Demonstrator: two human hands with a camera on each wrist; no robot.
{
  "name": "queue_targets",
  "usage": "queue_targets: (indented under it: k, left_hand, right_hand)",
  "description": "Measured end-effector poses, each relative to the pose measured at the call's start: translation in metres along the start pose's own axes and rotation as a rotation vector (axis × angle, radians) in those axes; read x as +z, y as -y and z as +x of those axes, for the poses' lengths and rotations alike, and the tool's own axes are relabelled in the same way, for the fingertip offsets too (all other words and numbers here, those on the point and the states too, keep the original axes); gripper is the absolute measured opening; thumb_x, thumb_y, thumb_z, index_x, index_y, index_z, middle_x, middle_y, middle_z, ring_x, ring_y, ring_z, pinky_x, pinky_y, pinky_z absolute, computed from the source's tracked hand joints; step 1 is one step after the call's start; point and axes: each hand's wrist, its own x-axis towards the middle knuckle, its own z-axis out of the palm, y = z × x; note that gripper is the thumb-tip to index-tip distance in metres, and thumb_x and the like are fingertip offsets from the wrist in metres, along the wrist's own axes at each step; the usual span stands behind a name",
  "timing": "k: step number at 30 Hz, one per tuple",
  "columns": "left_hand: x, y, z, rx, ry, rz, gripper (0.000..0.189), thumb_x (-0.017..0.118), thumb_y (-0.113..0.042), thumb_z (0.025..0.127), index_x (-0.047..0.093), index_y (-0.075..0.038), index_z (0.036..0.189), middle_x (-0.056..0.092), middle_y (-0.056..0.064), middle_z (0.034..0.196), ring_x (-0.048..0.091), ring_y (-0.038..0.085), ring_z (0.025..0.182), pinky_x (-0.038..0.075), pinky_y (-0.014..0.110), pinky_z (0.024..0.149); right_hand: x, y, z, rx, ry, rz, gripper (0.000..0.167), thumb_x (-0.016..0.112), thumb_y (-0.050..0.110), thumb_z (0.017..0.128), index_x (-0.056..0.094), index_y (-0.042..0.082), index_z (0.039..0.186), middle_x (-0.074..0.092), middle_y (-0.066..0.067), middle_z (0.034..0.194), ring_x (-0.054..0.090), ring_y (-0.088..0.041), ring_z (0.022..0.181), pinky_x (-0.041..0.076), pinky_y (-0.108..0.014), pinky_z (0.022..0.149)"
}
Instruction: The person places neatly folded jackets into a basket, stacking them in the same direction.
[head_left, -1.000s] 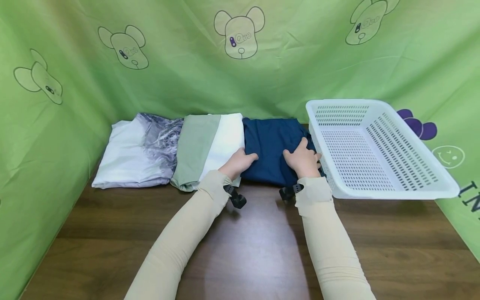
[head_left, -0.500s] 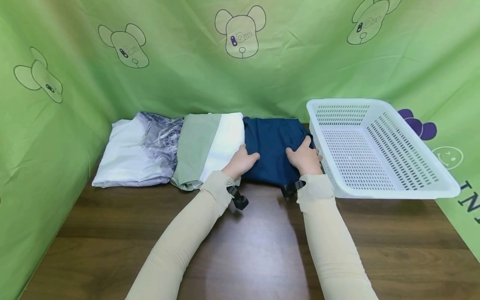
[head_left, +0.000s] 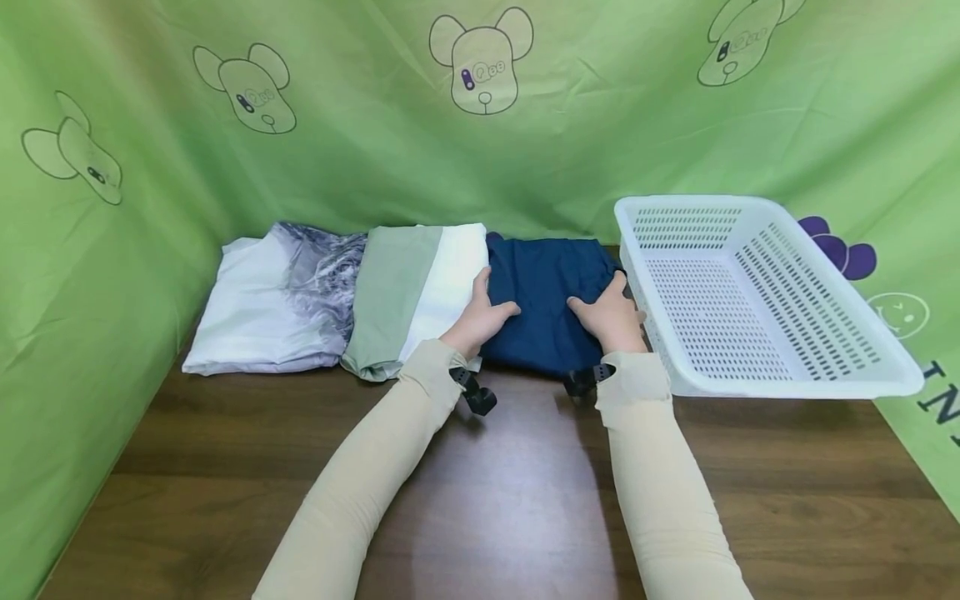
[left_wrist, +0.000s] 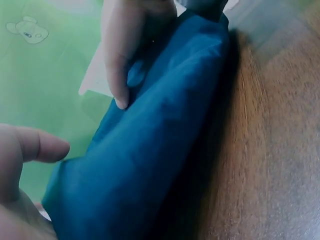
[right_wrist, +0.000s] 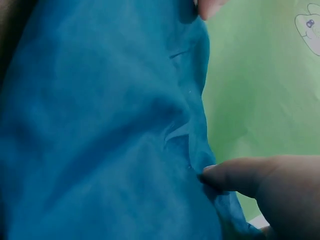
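Observation:
A folded navy garment (head_left: pixel 543 333) lies flat between my two hands, its kind hidden by the folding. My left hand (head_left: pixel 480 321) is at its left edge, thumb and index finger spread apart, the thumb over the navy cloth. On the opposite edge, my right hand (head_left: pixel 611 315) has its thumb over the cloth and its index finger stretched along the side; the other fingers are mostly hidden. The right wrist view shows the right thumb (right_wrist: pixel 245 175) touching the cloth by a small fold. In the left wrist view a left-hand digit (left_wrist: pixel 45 146) is right beside the garment.
Left of the navy garment lie a folded green and white garment (head_left: pixel 397 292), then a white and grey one (head_left: pixel 262 317). A white plastic basket (head_left: pixel 810 388) stands close at right. Green printed cloth (head_left: pixel 360 142) hangs behind the wooden table (head_left: pixel 510 500).
My left index finger has lifted and spread away from the thumb. My right hand has shifted slightly right along the garment's edge, which now looks less ruffled.

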Motion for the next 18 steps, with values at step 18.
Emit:
queue_targets:
  k: [18]
  left_hand:
    - [-0.003, 0.005, 0.002, 0.025, 0.17, -0.021, 0.088, 0.061, -0.005, 0.098, 0.011, -0.038, 0.163, -0.005, -0.001, 0.17, -0.001, 0.023, 0.156, 0.014, 0.046, 0.123]
  right_hand:
    - [-0.002, -0.008, -0.012, -0.131, 0.046, 0.239, 0.091, 0.07, 0.021, 0.093, 0.014, 0.017, 0.164, 0.011, -0.017, 0.168, 0.016, -0.044, 0.151, 0.021, -0.06, 0.119]
